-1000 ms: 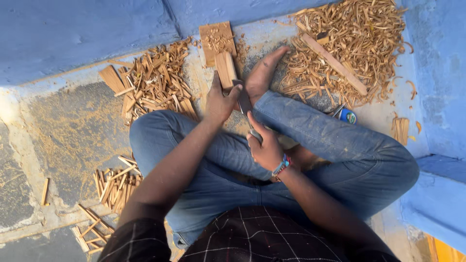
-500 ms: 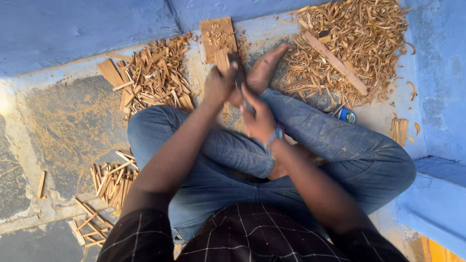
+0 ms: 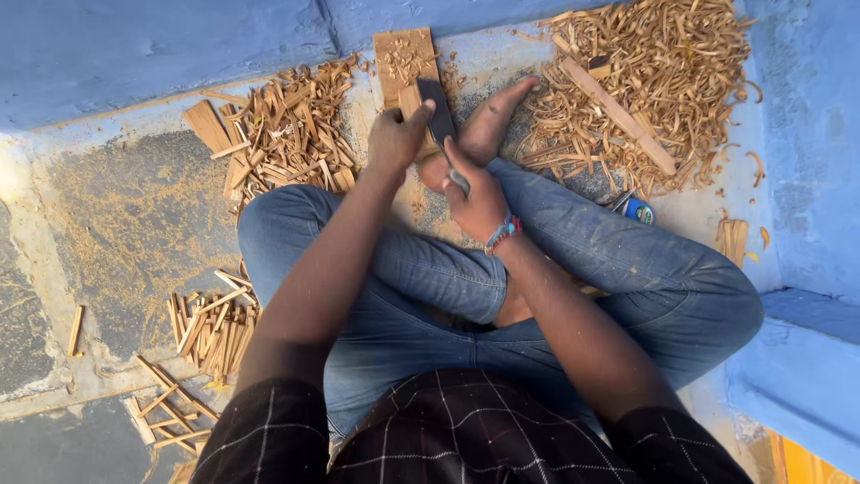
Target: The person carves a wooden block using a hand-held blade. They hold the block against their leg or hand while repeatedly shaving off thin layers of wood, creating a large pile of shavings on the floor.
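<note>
Your blade (image 3: 436, 109) is dark, matt metal, its handle end (image 3: 459, 182) shinier grey. The block (image 3: 405, 61) under it is raw pale wood, rough and dusted with chips. The shavings (image 3: 663, 81) curl thin and dry (sticks (image 3: 287, 134) beside them split coarse). Your jeans (image 3: 618, 260) are worn denim; the floor (image 3: 134, 224) is gritty stone, the wall (image 3: 134, 54) chalky blue paint.

Bright, even daylight from above. Soft shadows under the knees and beneath the right hand (image 3: 475, 193). Washed-out glare on the pale floor (image 3: 18, 179) at far left. Sharp focus throughout; slight wide-angle stretch towards the edges.
</note>
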